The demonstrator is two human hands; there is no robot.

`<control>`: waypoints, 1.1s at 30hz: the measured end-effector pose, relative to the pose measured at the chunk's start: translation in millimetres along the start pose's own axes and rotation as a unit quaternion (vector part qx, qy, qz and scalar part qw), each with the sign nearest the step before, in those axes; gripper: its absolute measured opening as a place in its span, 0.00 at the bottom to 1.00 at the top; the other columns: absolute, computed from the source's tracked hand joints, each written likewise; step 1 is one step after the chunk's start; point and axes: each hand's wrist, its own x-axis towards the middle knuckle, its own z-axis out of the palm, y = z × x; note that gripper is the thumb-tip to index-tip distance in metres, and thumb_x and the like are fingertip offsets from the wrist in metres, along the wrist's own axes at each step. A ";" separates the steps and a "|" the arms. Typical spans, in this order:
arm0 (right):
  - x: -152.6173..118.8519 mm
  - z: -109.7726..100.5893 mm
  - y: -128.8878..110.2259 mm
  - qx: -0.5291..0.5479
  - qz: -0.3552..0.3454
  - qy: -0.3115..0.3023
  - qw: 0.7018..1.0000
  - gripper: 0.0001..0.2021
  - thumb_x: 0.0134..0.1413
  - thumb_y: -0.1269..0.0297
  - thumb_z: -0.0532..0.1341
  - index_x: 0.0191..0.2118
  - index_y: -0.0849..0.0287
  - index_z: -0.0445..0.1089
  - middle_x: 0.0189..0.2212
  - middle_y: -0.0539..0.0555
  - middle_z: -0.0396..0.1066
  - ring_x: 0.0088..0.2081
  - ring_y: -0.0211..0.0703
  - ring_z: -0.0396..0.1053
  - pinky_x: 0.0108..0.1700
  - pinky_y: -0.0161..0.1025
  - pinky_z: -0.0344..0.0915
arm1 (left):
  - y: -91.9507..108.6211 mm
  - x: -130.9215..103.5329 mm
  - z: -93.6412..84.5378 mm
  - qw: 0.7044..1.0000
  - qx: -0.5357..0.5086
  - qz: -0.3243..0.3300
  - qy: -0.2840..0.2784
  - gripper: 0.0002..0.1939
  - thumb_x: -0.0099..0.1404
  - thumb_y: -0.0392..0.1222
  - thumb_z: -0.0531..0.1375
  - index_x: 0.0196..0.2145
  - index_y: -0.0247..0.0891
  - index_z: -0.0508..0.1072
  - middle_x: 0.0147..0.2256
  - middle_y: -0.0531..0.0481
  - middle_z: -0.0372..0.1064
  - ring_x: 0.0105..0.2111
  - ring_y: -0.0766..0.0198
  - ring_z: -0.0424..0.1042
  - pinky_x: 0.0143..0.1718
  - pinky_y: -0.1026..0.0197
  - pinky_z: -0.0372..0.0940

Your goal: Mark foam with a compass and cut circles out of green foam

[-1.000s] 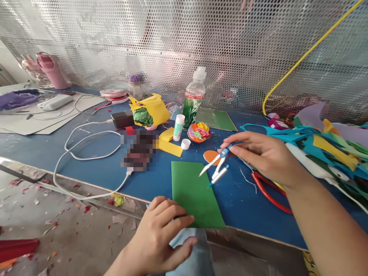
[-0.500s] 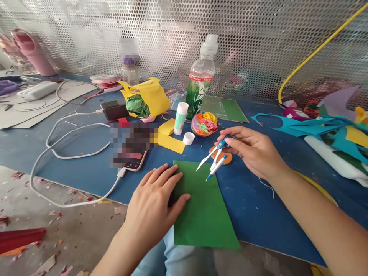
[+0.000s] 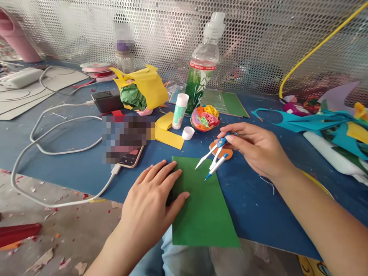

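Note:
Spread flat, my left hand (image 3: 153, 193) presses on the left edge of a sheet of green paper (image 3: 202, 209), whose near end overhangs the table edge. My right hand (image 3: 254, 149) pinches a blue and white drawing compass (image 3: 220, 145) by its top. The compass legs are spread and point down and left over the upper part of the sheet; whether the tips touch the paper I cannot tell. Partly behind the compass lies an orange disc (image 3: 228, 153). Beyond it sits a colourful ball of crumpled paper flowers (image 3: 205, 118).
A glue stick (image 3: 180, 111), its white cap (image 3: 188, 133), yellow paper strips (image 3: 169, 138) and a green-labelled bottle (image 3: 202, 69) stand beyond the sheet. Left are a phone (image 3: 133, 157) and white cable (image 3: 21, 153). Blue paper scraps (image 3: 296, 120) lie right. A perforated metal panel (image 3: 253, 34) backs the table.
The view has shifted slightly, so the background things sit a little differently in the picture. Both hands, the compass and the green paper keep nearly the same places relative to each other.

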 end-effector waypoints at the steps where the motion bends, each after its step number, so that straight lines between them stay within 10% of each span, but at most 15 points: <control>1: -0.5 -0.4 -1.1 -0.015 -0.005 -0.003 1.000 0.09 0.56 0.62 0.58 0.42 0.49 0.69 0.39 0.49 0.74 0.39 0.43 0.73 0.42 0.42 0.71 | -0.1 0.0 0.2 1.000 -0.001 0.000 0.002 0.21 0.64 0.53 0.53 0.51 0.42 0.69 0.54 0.51 0.65 0.54 0.55 0.63 0.53 0.48 0.63; 13: -17.6 10.6 -60.3 -0.093 -0.059 -0.087 0.990 0.06 0.53 0.66 0.61 0.37 0.47 0.73 0.35 0.47 0.76 0.40 0.43 0.74 0.35 0.35 0.73 | 0.2 -1.4 -1.6 0.999 -0.036 -0.003 -0.003 0.20 0.64 0.51 0.54 0.51 0.41 0.68 0.54 0.49 0.65 0.55 0.53 0.62 0.54 0.46 0.61; 23: -3.0 34.4 -96.7 -0.278 -0.211 -0.152 0.925 0.09 0.55 0.67 0.58 0.33 0.48 0.75 0.29 0.42 0.76 0.32 0.39 0.75 0.38 0.35 0.70 | -0.8 -3.2 0.5 0.999 -0.045 -0.012 -0.001 0.22 0.63 0.52 0.55 0.52 0.40 0.67 0.53 0.49 0.66 0.56 0.53 0.61 0.55 0.46 0.60; 33: 17.8 38.6 -94.3 -0.462 -0.259 -0.073 0.845 0.09 0.56 0.64 0.57 0.32 0.49 0.75 0.34 0.45 0.76 0.36 0.45 0.73 0.35 0.40 0.66 | -1.0 -4.5 0.9 0.998 -0.058 -0.008 0.029 0.22 0.62 0.51 0.56 0.50 0.37 0.67 0.52 0.46 0.68 0.54 0.52 0.64 0.53 0.47 0.61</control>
